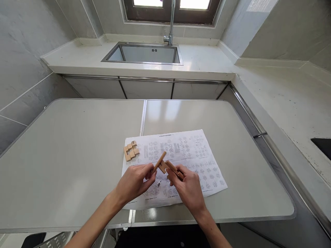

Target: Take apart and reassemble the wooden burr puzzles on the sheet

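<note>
Both my hands hover over a printed instruction sheet lying on a grey folding table. My left hand pinches a long wooden puzzle stick that points up and to the right. My right hand grips other notched wooden pieces, which meet the stick in the middle. A small group of joined wooden puzzle blocks rests on the sheet's upper left corner, apart from both hands. A tiny dark item lies on the sheet between my hands.
Beyond the table runs a white counter with a steel sink and tap under a window. The counter continues along the right side. A tiled wall stands on the left.
</note>
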Demonstrator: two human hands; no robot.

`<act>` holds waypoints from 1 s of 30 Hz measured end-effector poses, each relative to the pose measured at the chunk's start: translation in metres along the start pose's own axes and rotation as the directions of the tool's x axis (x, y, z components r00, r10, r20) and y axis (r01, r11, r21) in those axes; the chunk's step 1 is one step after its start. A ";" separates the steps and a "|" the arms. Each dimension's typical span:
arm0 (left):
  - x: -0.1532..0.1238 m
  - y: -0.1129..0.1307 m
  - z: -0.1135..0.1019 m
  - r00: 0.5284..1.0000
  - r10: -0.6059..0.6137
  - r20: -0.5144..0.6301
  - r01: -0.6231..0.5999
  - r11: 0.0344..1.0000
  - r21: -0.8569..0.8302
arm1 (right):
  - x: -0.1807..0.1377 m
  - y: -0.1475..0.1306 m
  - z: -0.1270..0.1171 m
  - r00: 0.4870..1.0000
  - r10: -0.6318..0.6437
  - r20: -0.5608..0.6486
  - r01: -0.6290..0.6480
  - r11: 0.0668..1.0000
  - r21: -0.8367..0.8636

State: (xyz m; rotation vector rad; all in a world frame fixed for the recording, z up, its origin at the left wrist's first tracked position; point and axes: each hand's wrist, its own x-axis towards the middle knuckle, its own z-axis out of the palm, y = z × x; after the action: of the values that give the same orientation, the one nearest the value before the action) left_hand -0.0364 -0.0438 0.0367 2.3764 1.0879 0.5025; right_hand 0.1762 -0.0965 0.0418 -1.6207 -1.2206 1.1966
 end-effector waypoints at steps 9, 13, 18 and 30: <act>0.001 0.010 0.002 1.000 0.030 -0.005 -0.030 0.999 -0.037 | 0.001 0.000 0.006 0.998 -0.053 -0.012 0.054 0.997 0.060; 0.003 0.009 0.005 0.993 -0.035 -0.112 0.036 0.999 0.008 | -0.001 0.004 0.009 1.000 0.001 -0.023 0.002 0.989 0.145; 0.005 0.007 0.003 0.989 -0.061 -0.136 0.065 0.997 0.030 | -0.003 0.010 0.005 0.998 0.045 0.037 -0.052 0.976 0.213; 0.003 0.003 -0.006 1.000 -0.014 0.001 0.014 0.995 -0.104 | -0.010 0.012 0.008 0.996 -0.077 -0.042 0.078 0.996 0.038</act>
State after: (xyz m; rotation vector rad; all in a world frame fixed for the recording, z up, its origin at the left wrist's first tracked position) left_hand -0.0358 -0.0414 0.0434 2.2776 1.0515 0.5410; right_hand 0.1703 -0.1084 0.0310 -1.5470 -1.2156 1.1282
